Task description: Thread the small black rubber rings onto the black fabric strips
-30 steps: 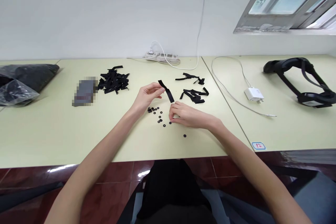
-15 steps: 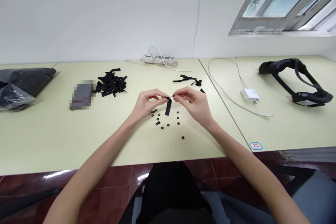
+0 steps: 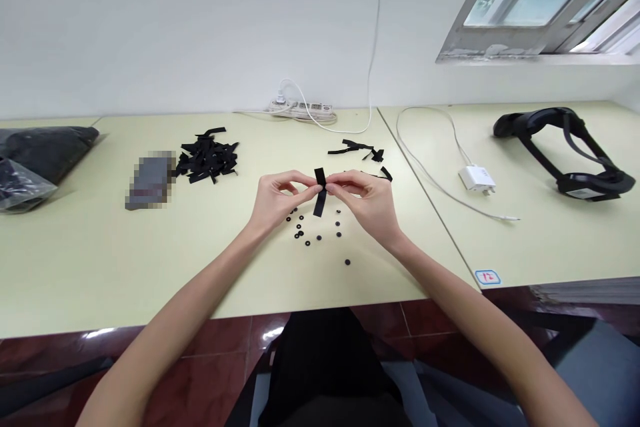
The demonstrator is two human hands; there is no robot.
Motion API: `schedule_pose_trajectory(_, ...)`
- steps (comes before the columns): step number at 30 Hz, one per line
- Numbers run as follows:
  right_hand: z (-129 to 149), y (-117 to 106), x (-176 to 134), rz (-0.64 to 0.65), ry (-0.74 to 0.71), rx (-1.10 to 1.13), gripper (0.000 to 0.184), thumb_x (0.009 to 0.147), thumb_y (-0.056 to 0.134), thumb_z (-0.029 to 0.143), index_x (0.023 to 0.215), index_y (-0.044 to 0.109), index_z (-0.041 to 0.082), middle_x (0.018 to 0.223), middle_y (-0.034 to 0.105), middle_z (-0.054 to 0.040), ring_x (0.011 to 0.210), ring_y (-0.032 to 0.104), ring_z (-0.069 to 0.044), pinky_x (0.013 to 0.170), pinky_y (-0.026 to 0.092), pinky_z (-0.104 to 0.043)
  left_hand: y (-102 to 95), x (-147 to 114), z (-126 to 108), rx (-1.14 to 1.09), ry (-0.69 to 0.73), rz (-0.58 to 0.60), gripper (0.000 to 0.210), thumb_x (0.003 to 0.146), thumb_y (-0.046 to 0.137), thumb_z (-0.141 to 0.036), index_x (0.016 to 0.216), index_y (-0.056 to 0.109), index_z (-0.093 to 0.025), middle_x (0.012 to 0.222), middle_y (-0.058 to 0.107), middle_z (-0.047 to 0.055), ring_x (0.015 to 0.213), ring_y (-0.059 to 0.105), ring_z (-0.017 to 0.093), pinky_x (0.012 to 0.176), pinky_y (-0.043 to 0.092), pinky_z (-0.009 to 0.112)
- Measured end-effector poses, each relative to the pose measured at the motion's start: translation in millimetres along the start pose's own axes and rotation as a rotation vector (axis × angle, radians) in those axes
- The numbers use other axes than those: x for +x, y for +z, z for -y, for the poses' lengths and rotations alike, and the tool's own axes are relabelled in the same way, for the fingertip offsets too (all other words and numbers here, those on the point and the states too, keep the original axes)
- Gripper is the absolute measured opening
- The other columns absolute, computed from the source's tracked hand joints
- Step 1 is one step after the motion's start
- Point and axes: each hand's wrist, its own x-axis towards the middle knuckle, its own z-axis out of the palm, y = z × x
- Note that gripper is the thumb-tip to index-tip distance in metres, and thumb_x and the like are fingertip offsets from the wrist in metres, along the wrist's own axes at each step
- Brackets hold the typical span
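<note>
Between my two hands a short black fabric strip (image 3: 319,205) stands lengthwise, one end pointing away from me and the other toward me. My left hand (image 3: 277,200) pinches it at the middle from the left. From the right, my right hand (image 3: 367,203) pinches the same spot, its fingertips meeting the left ones. Whether a small part sits between the fingertips is hidden. Below the hands, several small black ring-shaped pieces (image 3: 299,227) lie scattered on the table. Several dark round pieces (image 3: 339,235) lie to their right.
A heap of black strips (image 3: 207,157) lies at the back left, beside a blurred grey object (image 3: 150,179) and a black plastic bag (image 3: 50,153). A few strips (image 3: 355,145) lie behind my right hand. Farther right are a white charger (image 3: 477,178) with cable and a black headset (image 3: 565,147).
My right hand has moved left against the left fingertips. The strip's far end now stands out beyond the fingers, and both hands pinch its middle.
</note>
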Motion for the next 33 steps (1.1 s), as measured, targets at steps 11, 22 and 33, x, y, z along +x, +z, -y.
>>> schedule_pose_trajectory(11, -4, 3, -1, -0.023, -0.125, -0.137, 0.013, 0.102, 0.079, 0.036, 0.111, 0.086, 0.029, 0.110, 0.086, -0.0037, 0.095, 0.083, -0.025, 0.097, 0.076, -0.051, 3.0, -1, -4, 0.015, -0.001, 0.020, 0.033, 0.092, 0.088, -0.058, 0.095, 0.087, -0.025, 0.101, 0.086, 0.007, 0.092, 0.080, 0.024, 0.070, 0.057, 0.033)
schedule_pose_trajectory(22, -7, 4, 2, 0.012, -0.110, -0.130, 0.014, 0.107, 0.073, 0.037, 0.117, 0.076, 0.029, 0.113, 0.082, -0.0045, 0.102, 0.081, -0.024, 0.099, 0.073, -0.047, 9.2, 0, 0, -0.118, -0.139, 0.040, 0.041, 0.087, 0.091, -0.062, 0.092, 0.082, -0.022, 0.104, 0.082, 0.008, 0.097, 0.075, 0.024, 0.069, 0.055, 0.031)
schedule_pose_trajectory(33, -10, -2, 7, 0.093, -0.228, -0.145, 0.011, 0.108, 0.073, 0.037, 0.114, 0.079, 0.030, 0.110, 0.081, -0.0047, 0.099, 0.079, -0.024, 0.095, 0.072, -0.047, 6.0, 0, 0, -0.466, -0.519, 0.155, 0.044, 0.082, 0.094, -0.064, 0.090, 0.084, -0.021, 0.104, 0.074, 0.011, 0.112, 0.069, 0.027, 0.073, 0.054, 0.029)
